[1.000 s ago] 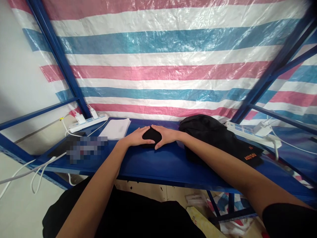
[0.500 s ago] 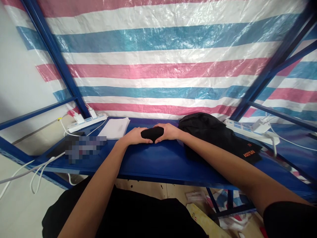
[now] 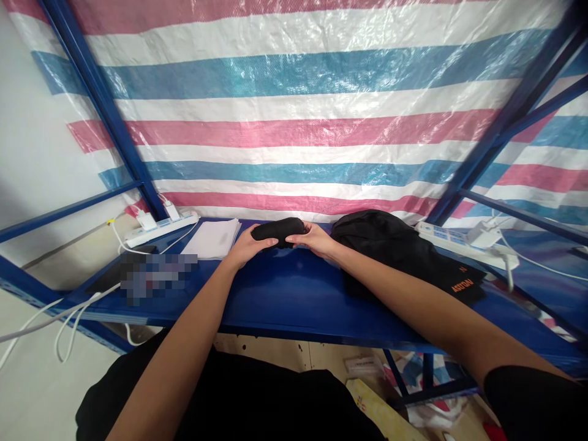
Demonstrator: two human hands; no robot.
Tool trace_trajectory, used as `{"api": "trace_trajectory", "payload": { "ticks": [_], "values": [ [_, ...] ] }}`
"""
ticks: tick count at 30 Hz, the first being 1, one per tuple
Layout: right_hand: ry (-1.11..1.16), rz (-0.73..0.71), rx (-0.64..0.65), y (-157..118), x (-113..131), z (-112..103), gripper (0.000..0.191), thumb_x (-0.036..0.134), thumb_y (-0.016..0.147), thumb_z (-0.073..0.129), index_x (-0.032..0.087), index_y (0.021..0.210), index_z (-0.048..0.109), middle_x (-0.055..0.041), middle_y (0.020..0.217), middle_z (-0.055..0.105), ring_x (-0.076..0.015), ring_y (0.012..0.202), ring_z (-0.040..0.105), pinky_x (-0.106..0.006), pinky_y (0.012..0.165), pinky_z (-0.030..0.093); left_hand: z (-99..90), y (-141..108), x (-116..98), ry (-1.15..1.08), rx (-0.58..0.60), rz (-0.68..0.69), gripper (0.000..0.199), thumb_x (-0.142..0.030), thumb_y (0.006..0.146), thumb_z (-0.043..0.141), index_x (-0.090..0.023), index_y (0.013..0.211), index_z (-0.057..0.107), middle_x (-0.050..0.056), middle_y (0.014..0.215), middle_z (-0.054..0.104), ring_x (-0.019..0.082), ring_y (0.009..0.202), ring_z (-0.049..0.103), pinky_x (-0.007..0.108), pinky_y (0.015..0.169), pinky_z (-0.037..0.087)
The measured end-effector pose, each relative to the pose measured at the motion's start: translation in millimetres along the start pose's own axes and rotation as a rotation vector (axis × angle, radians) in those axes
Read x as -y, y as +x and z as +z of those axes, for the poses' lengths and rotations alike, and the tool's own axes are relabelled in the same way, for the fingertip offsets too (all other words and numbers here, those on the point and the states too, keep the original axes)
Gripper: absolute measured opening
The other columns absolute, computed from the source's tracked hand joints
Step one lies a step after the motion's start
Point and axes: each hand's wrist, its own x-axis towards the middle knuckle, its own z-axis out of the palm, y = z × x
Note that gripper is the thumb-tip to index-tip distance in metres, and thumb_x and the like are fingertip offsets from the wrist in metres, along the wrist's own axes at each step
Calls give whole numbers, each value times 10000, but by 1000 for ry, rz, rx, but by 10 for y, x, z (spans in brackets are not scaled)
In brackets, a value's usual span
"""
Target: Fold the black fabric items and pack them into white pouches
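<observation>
A small black rolled bundle [image 3: 278, 230] is held above the blue shelf [image 3: 285, 294], near its back edge. My left hand [image 3: 247, 246] grips its left end, thumb along the near side. Round the right end are the fingers of my right hand [image 3: 316, 237], its thumb also on the near side. What the bundle is made of is hard to tell; it looks like dark cloth. Just right of my right hand lies a heap of black cloth [image 3: 381, 236] with orange lettering.
White papers [image 3: 212, 239] lie left of my left hand. A power strip [image 3: 160, 228] with plugs stands at the back left, another [image 3: 468, 242] at the right. A dark flat object [image 3: 108, 272] and a blurred patch are at the left, with white cables. Striped sheeting [image 3: 294, 128] hangs behind.
The black bundle has been raised and tilted, so more of its length shows. Both hands have shifted, with their thumbs now across its near side.
</observation>
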Motion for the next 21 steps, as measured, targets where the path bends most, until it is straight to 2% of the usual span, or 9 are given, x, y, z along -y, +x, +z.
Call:
{"api": "trace_trajectory", "payload": {
  "ticks": [2, 5, 8, 11, 13, 14, 16, 18, 21],
  "values": [
    [43, 14, -14, 22, -41, 5, 525, 403, 616, 1051, 211, 1034, 797, -25, 972, 812, -183, 826, 759, -286, 719, 624, 36, 14, 24, -63, -5, -5, 743, -493, 713, 999, -154, 1306, 708, 152, 1296, 777, 337, 1203, 736, 472, 1061, 587],
    [125, 45, -20, 37, -74, 9, 547, 411, 640, 1056, 227, 1078, 785, -27, 1025, 827, -194, 887, 793, -310, 813, 658, 92, 27, 22, -155, -35, -34, 757, -436, 711, 1013, -144, 1322, 675, 165, 1311, 763, 338, 1182, 749, 496, 1042, 620],
    [219, 56, 12, 32, -56, 25, 672, 528, 797, 968, 285, 1364, 702, -47, 1136, 831, -236, 985, 820, -419, 941, 686, 130, 37, -13, -331, -56, -58, 708, -396, 755, 993, -154, 1329, 656, 161, 1332, 754, 338, 1192, 756, 503, 996, 667],
    [208, 0, 4, 14, -11, 57, 904, 647, 959, 787, 381, 1710, 361, -45, 1180, 818, -246, 1032, 827, -493, 1010, 674, 133, 48, -50, -495, -148, -45, 541, -361, 805, 954, -175, 1252, 712, 129, 1346, 758, 319, 1270, 732, 472, 1030, 677],
    [116, -76, 12, -6, 16, 81, 994, 665, 1007, 714, 416, 1785, 147, -38, 1226, 800, -236, 1040, 825, -502, 1042, 659, 128, 50, -67, -569, -205, -62, 458, -338, 815, 945, -188, 1201, 749, 110, 1349, 764, 307, 1304, 718, 448, 1041, 680],
    [48, -124, 27, -18, 28, 92, 1010, 660, 1020, 697, 419, 1795, 96, -36, 1248, 791, -234, 1038, 820, -504, 1055, 652, 128, 48, -73, -593, -209, -78, 431, -329, 817, 943, -190, 1183, 763, 106, 1346, 768, 303, 1307, 717, 437, 1040, 682],
    [-111, -227, 66, -47, 42, 108, 1004, 635, 1031, 692, 400, 1803, 95, -36, 1260, 784, -238, 1029, 805, -503, 1073, 639, 139, 38, -81, -618, -187, -107, 395, -320, 828, 938, -187, 1166, 782, 106, 1335, 775, 291, 1286, 729, 413, 1033, 684],
    [-271, -306, 118, -73, 47, 116, 964, 600, 1030, 707, 375, 1800, 173, -41, 1277, 787, -257, 1060, 785, -501, 1091, 624, 163, 22, -80, -609, -152, -117, 392, -321, 841, 931, -182, 1178, 786, 110, 1332, 778, 276, 1248, 749, 394, 1033, 677],
    [-409, -366, 183, -93, 40, 136, 887, 552, 1023, 730, 370, 1776, 298, -41, 1481, 718, -287, 1212, 737, -508, 1150, 582, 205, -4, -65, -508, -133, -111, 507, -328, 806, 964, -180, 1246, 761, 117, 1283, 792, 266, 1147, 784, 400, 1009, 666]
  ]
}}
